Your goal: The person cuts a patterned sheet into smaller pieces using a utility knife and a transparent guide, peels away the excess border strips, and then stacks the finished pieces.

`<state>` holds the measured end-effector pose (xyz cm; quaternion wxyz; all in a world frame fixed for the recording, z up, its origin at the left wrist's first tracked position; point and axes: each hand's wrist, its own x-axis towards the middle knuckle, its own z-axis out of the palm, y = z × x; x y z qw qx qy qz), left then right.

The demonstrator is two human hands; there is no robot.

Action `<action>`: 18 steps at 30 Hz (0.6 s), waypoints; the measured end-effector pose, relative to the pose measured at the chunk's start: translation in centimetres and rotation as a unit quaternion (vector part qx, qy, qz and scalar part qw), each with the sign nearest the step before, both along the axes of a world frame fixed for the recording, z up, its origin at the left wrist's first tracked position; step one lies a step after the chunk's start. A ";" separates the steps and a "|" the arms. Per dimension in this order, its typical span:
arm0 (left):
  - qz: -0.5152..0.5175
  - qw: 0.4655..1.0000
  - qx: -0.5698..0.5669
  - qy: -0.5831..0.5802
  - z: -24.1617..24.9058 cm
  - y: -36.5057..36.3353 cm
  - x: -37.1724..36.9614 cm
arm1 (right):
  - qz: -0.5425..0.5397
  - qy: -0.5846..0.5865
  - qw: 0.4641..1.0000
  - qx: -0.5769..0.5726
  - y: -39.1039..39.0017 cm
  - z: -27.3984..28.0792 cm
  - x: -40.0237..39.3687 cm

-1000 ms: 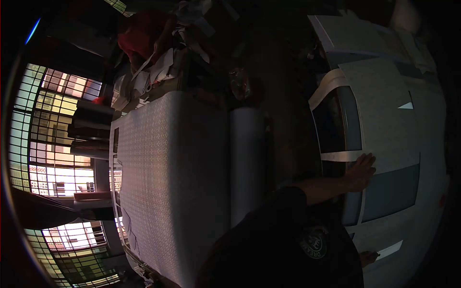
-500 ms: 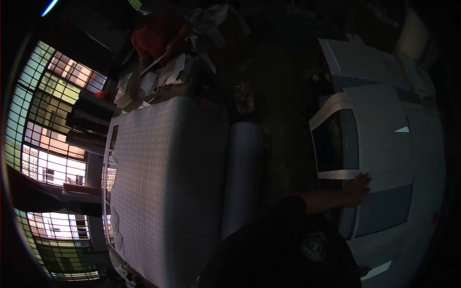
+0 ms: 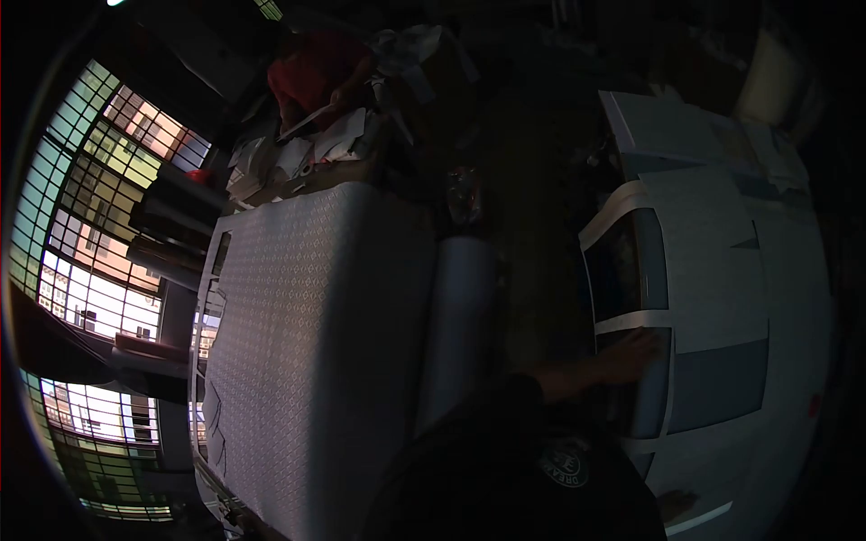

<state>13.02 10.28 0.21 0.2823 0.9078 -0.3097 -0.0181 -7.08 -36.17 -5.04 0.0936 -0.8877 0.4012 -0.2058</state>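
My left hand [image 3: 630, 357] is over the near edge of the table on the right, blurred and dim, its fingers stretched toward the sheets. Beneath and beside it is a grey-blue panel [image 3: 654, 383] bordered by pale strips. Just beyond lies a large pale sheet [image 3: 713, 270] with a grey rectangular area [image 3: 722, 386]. My right hand [image 3: 677, 503] is lower down, dark and partly behind my black shirt [image 3: 505, 478]. A bright white strip [image 3: 702, 518] lies next to it; whether my fingers hold it is too dark to see.
A long table with a patterned pale covering [image 3: 271, 316] stands on the left. A roll [image 3: 456, 325] lies alongside it. At the back a person in red [image 3: 316, 77] works over papers [image 3: 338, 135]. Barred windows [image 3: 81, 270] line the left side.
My left hand has lifted from the pale sheet and drawn back toward the table edge. My right hand shows more. The small bright triangle on the sheet now looks dark. The view has shifted slightly.
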 end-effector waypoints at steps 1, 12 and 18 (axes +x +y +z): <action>0.005 1.000 0.001 -0.002 -0.8 0.9 -0.7 | 0.004 -0.001 1.000 0.000 0.1 -0.1 0.0; 0.484 0.844 0.114 0.201 -17.5 28.9 -15.7 | 0.029 0.002 0.999 -0.039 2.0 1.7 1.0; 0.763 0.643 -0.059 -0.030 -6.6 44.7 -19.0 | 0.122 -0.008 0.990 -0.075 5.5 5.1 9.9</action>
